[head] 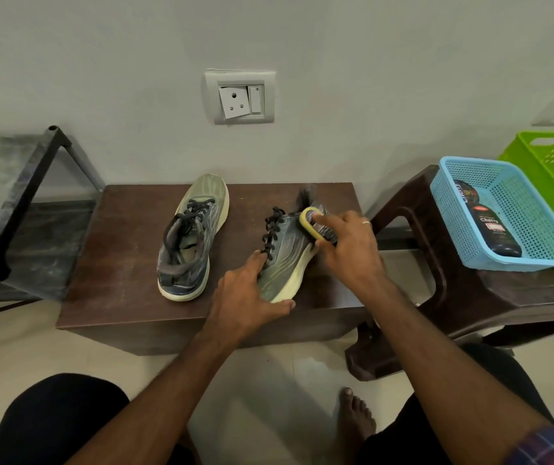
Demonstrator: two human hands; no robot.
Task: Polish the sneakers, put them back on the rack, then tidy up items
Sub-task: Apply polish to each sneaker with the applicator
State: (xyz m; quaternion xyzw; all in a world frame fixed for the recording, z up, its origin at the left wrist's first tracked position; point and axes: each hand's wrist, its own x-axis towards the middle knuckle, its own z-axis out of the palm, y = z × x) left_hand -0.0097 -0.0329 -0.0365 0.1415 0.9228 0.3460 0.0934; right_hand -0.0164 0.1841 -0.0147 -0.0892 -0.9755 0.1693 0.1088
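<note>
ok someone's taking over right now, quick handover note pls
Left hand holds the tilted sneaker at its heel on the brown table. Right hand grips the yellow-handled brush against that shoe's side.
Second sneaker stands upright on the table. Polish bottle lies in the blue basket.
Done: brushing under way.
Left: finish both, rack them, tidy.

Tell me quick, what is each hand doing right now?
Left hand: grips the heel end of the tilted sneaker, steadying it.
Right hand: holds a yellow-backed brush against that sneaker.
</note>
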